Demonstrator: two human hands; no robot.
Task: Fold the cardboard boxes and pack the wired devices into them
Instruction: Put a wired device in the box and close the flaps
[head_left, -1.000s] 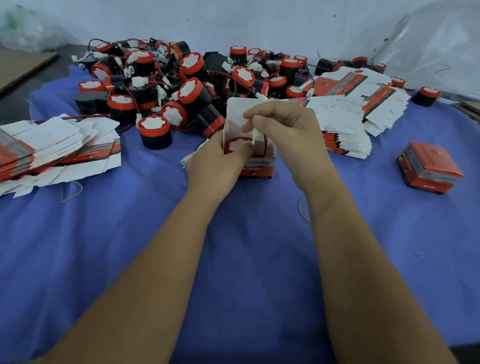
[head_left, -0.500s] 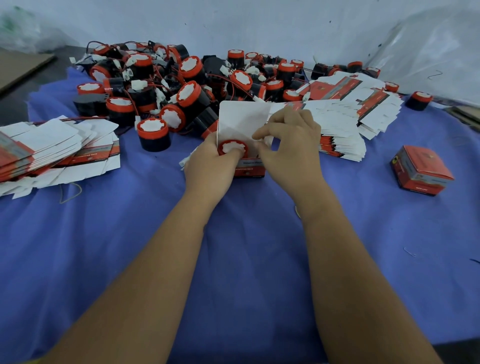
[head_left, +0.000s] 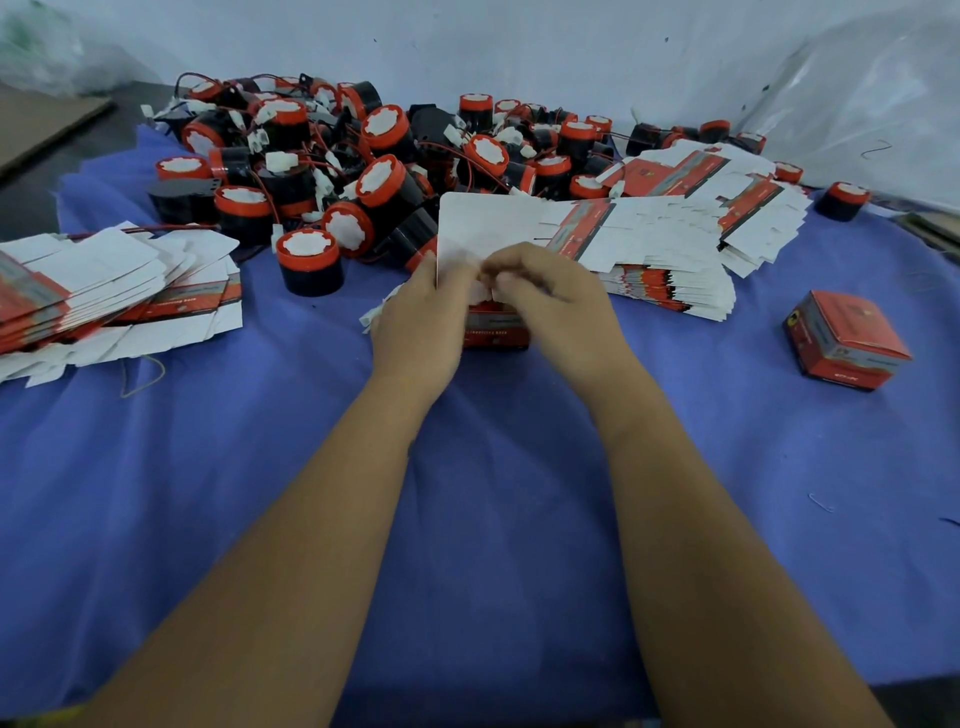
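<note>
Both hands, left hand (head_left: 421, 317) & right hand (head_left: 550, 306), pinch the open box (head_left: 496, 332): probably tuck side flaps first, then fold lid (head_left: 483, 223) w/ base steady.

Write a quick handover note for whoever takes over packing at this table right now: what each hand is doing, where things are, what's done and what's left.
Left hand: holds the left side of the open box at table centre.
Right hand: fingers curled at the box's opening, working on the small flaps; blurred. The lid flap stands up behind.
Whether a device is inside cannot be seen; the hands hide it.
Done: one closed box sits at the right.
Left: close this box, then fold more from the flat stacks at left and behind the hands, and fill them from the pile of devices at the back.
</note>
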